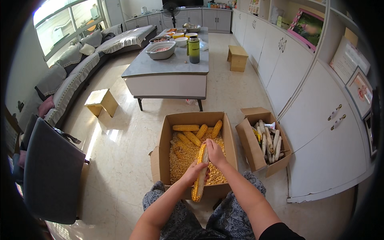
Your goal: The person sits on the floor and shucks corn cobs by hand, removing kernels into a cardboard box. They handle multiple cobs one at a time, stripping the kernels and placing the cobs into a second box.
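Observation:
A partly shelled corn cob is held lengthwise over the near part of a large cardboard box. My left hand is wrapped around its middle. At the cob's far end, my right hand grips the upper right side. Yellow kernels cover the cob's left side, while a pale strip along the right is bare. Loose corn kernels cover the box's bottom, and several cobs with kernels lie toward its far wall. Parts of my fingers are hidden behind the cob.
To the right, a smaller cardboard box holds several bare cobs. A low table carries a grey colander, bowls and a green bottle. A wooden stool and grey chair are left; white cabinets line the right.

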Motion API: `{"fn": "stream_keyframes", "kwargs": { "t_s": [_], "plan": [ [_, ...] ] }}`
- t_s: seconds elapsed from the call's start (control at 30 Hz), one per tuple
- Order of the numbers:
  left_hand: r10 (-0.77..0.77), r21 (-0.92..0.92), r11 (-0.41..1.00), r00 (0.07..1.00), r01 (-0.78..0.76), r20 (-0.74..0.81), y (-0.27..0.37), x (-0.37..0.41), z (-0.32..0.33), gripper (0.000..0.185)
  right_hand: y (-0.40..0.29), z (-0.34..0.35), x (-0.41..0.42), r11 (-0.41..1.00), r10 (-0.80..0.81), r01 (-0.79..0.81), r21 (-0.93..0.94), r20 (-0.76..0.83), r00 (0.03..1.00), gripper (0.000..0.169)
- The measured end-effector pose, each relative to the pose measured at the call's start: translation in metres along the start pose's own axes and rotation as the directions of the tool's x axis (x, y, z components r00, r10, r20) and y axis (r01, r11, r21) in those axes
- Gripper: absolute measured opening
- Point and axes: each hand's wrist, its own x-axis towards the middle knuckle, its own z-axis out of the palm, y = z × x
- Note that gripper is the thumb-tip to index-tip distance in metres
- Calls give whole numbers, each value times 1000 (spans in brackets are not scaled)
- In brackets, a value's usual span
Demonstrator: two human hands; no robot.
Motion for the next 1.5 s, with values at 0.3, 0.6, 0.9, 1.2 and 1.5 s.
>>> {"fn": "stream_keyframes", "kwargs": {
  "t_s": [0.3,0.6,0.9,1.2,1.5],
  "plan": [
    [228,330,930,958,-161,-175,-11,13,-10,27,10,12,7,986,-62,58,159,20,998,42],
    [139,122,985,985,-126,-103,-3,4,-5,26,6,9,1,971,-26,-14,239,165,986,36],
    [69,32,997,997,-68,-18,2,-1,-7,19,16,8,4,977,-66,22,212,202,977,32],
    [-6,-42,999,1000,5,-28,6,2,-6,21,16,8,4,962,-60,26,270,119,991,34],
    [127,78,989,990,-122,-65,-7,15,-7,21,28,16,8,907,47,-96,409,126,991,29]
  ]
}}
